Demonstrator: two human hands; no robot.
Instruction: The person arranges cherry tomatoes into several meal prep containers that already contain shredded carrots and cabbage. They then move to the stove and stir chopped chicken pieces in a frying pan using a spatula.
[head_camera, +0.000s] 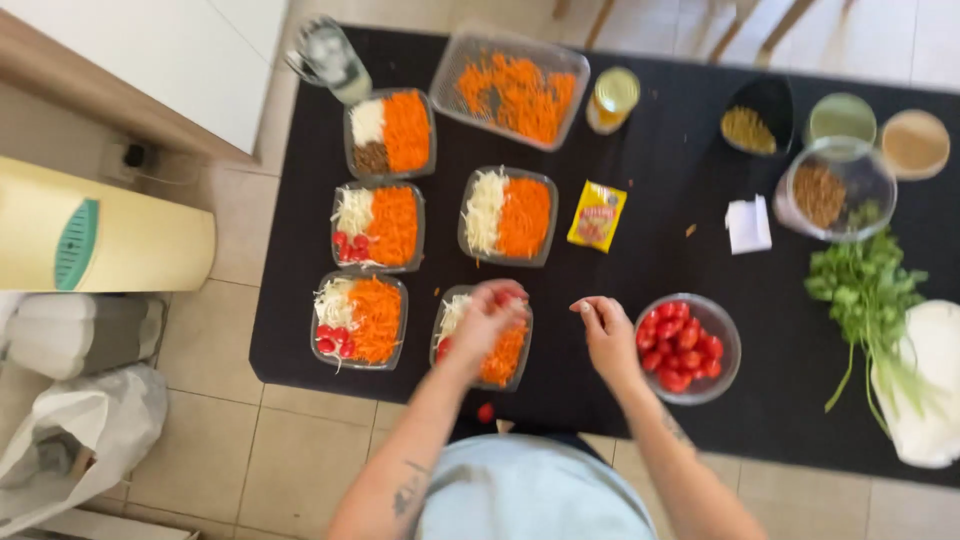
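I see left hand (487, 318) over clear plastic tray (482, 338) of shredded carrot and cabbage at near table edge, fingers bunched on red cherry tomatoes (508, 295). Right hand (606, 330) hovers beside round glass bowl (688, 347) of glossy cherry tomatoes, fingertips pinched together; contents, if any, indiscernible. Black table (660, 200) beneath.

Five small trays (505, 215) of shredded salad sit on the black table (660, 240), plus one large tray (510, 90) of grated carrot. There is one glass bowl (688, 347) of cherry tomatoes, one yellow packet (597, 215), one bunch of herbs (868, 290) and two hands (608, 335).
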